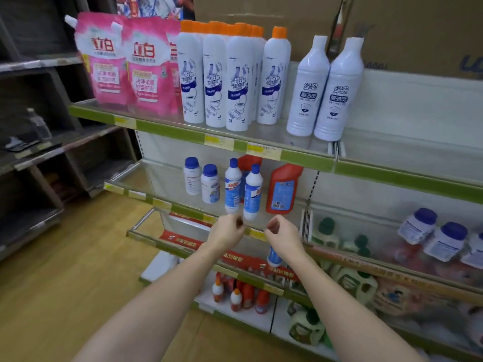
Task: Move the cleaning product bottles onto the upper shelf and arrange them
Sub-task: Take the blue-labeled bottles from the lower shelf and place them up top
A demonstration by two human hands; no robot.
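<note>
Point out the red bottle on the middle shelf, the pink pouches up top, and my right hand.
Red bottle (pixel 283 190): head view, on its blue label.
Pink pouches (pixel 142 66): head view, on the second pouch's front.
Right hand (pixel 281 232): head view, on the back of the hand.

Light: bright, even, soft shadows.
Blur: slight throughout, heaviest lower right.
Distortion: wide-angle bowing at edges.
</note>
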